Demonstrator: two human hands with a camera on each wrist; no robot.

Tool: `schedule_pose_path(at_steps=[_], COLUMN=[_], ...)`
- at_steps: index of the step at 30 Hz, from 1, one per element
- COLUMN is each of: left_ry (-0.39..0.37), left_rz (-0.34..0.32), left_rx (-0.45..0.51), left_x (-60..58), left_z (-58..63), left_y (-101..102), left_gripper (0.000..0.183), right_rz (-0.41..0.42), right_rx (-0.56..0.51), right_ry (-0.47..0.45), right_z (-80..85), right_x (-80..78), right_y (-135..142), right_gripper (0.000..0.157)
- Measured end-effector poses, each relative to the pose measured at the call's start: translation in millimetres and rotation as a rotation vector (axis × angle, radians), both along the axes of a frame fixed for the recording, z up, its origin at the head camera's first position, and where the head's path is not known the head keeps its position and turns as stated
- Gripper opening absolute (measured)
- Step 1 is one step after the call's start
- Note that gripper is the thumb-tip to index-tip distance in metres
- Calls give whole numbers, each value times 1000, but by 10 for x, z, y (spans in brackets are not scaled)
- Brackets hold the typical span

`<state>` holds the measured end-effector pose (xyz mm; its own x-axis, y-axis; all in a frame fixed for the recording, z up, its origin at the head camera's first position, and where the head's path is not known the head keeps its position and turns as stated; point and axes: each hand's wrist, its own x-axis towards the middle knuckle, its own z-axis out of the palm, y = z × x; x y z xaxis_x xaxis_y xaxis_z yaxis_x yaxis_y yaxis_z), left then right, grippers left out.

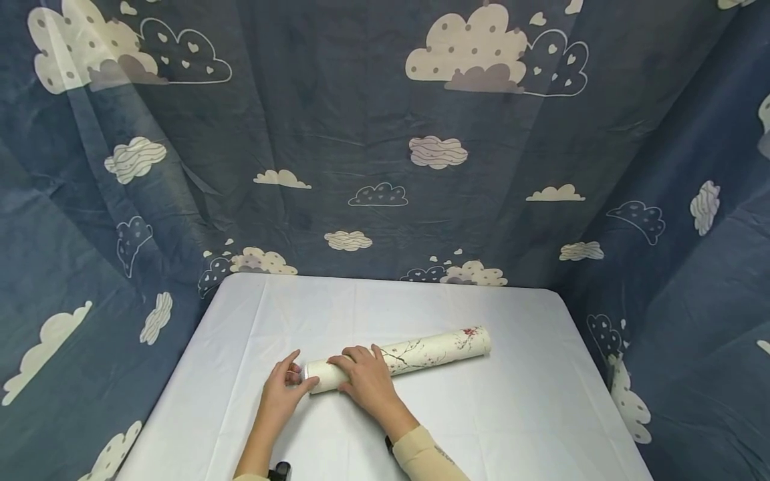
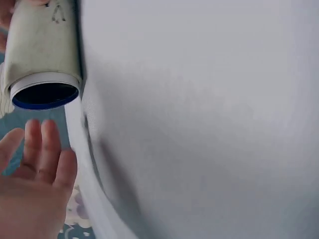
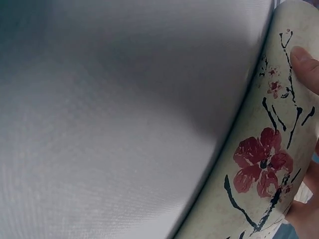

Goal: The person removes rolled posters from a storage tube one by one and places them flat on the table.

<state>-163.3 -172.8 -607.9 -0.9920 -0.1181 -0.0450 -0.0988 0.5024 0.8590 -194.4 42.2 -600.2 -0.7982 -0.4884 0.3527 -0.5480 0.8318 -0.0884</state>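
Observation:
A long cream tube [image 1: 433, 350] printed with red blossoms and dark branches lies slanted on the white table. Near its left part my right hand [image 1: 368, 381] grips it from above. In the right wrist view the thumb [image 3: 305, 67] presses the printed surface, with other fingers partly seen round the far edge. At the left end is my left hand [image 1: 284, 387], its fingers loosely spread. The left wrist view shows that hand [image 2: 42, 174] apart from the hollow end of the tube [image 2: 45, 55], which has a white rim and a dark blue inner edge.
A white cloth covers the table [image 1: 529, 401], whose back corners are rounded. Dark blue curtains [image 1: 337, 120] with cloud prints hang behind it and along both sides. Dark bands [image 1: 279, 471] circle the wrists.

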Motion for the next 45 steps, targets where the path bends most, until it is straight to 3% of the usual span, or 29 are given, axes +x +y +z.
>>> schedule_pose_path(at_steps=[6,10,22,31,45], left_ry=[-73,-96,-126,-108,-121], left_rz=[-75,-87,-54,-63,-49], left_rx=[308,374,331,274,260], left_x=[57,73,57,29,-4], left_z=[-10,-25,-70,-61,-31], left_y=[-35,-43,-58,-80,-79], left_gripper=[77,71,61,56,49], right_rz=[-2,-4,-3,12,14], right_rx=[-3,-1,17,21,44], right_ry=[-19,-30,-68,-63,-74], right_z=[-3,1,11,24,60], right_x=[-5,-8,-18,-33,-23], right_y=[1,-1,14,48,80], right_gripper=[57,57,56,57,59])
